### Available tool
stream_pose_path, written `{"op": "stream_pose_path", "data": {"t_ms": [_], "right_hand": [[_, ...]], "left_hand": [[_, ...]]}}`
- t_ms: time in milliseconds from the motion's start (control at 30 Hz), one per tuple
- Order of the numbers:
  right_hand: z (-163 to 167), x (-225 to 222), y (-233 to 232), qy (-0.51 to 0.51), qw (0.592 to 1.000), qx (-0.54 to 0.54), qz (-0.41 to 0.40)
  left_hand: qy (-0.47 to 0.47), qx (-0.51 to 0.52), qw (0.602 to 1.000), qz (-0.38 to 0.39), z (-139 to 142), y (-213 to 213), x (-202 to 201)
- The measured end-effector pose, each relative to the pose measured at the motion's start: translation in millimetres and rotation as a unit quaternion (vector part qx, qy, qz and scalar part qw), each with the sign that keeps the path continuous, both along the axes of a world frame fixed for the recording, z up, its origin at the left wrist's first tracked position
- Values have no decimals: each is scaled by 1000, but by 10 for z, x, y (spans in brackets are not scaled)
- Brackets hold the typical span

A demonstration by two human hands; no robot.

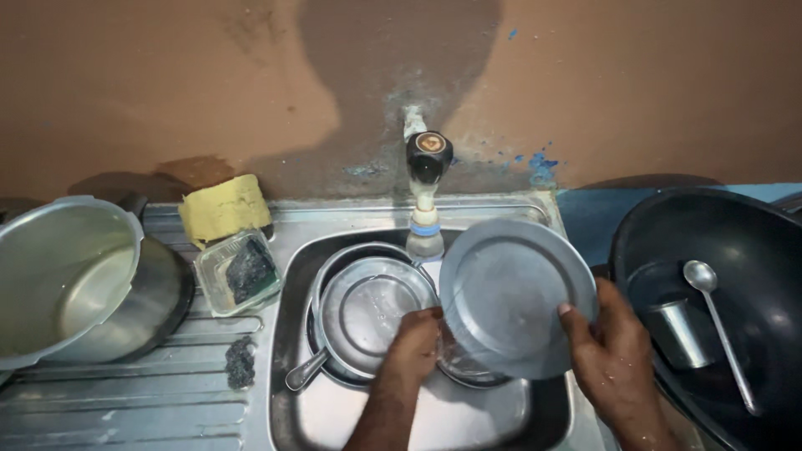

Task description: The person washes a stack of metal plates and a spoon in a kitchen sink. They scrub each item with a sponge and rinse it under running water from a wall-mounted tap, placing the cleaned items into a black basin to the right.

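Plate point(511, 294) between both hands, over sink point(288, 276)

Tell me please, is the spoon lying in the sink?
No, the spoon rests in the black wok to the right of the sink, beside a steel cup.

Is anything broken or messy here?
The wall behind the tap has chipped, patchy paint with blue flecks. A dark scrubber lies loose on the drainboard. The plate in both hands looks undamaged.
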State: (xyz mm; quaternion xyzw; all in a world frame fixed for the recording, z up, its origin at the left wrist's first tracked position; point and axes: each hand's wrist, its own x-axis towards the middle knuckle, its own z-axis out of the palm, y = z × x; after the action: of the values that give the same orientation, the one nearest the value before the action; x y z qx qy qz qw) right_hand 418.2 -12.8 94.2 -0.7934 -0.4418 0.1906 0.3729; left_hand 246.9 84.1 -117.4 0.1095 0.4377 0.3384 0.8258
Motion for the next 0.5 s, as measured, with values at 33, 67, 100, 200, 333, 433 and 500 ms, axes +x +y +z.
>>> {"op": "stream_pose_path", "data": {"t_ms": [33, 67, 100, 200, 333, 433, 500], "right_hand": [[96, -31, -23, -4, 999, -39, -15], [165, -72, -23, -8, 996, -78, -30], [219, -102, -34, -11, 992, -113, -47], [290, -142, -121, -81, 994, 67, 44], [273, -45, -226, -101, 987, 113, 59], [281, 80, -280, -95, 986, 116, 77], [306, 151, -300, -77, 991, 82, 74]], "left_hand": [[34, 11, 999, -27, -17, -24, 101], [56, 11, 998, -39, 23, -28, 179], [79, 13, 995, -51, 50, -20, 237], [151, 42, 986, -56, 145, -16, 268], [331, 198, 921, -60, 458, -52, 144], [285, 336, 898, 14, 824, -35, 46], [287, 409, 866, 3, 1097, -46, -36]]}}
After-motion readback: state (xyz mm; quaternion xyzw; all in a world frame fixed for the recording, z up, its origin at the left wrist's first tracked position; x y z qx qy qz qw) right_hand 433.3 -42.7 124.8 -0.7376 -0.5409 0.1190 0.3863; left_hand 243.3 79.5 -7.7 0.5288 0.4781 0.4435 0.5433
